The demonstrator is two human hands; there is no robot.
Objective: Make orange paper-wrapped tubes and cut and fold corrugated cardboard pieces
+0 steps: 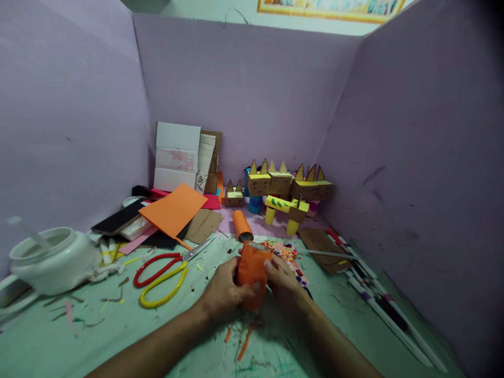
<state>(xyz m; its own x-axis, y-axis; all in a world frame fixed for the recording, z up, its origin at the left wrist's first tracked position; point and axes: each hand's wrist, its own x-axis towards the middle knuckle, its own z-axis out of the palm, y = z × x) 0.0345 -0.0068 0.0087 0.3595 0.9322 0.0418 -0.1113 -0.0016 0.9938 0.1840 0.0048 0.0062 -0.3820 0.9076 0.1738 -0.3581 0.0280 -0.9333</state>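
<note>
At the left of the green-covered worktop [129, 336], a rounded white pot with a handle [59, 265] stands apart from the hands. Right of it lie metal scissors with red and yellow handles [185, 258], their blades slightly parted; a leftward swing of the left forearm could knock them. An orange paper-covered tube [241, 226] lies just beyond the hands and could roll if nudged. Squeezing too hard could crease or dent the folded orange paper piece [252, 265], while uneven pressure could twist it.

The left hand [220, 289] grasps this piece, its thumb across the lower front and its other fingers around the left side. The piece sits between both hands, roughly upright, above loose orange paper scraps [246, 341]. The right hand [289, 283] grips its right side, thumb near the upper front; its remaining fingers are partly hidden.
</note>
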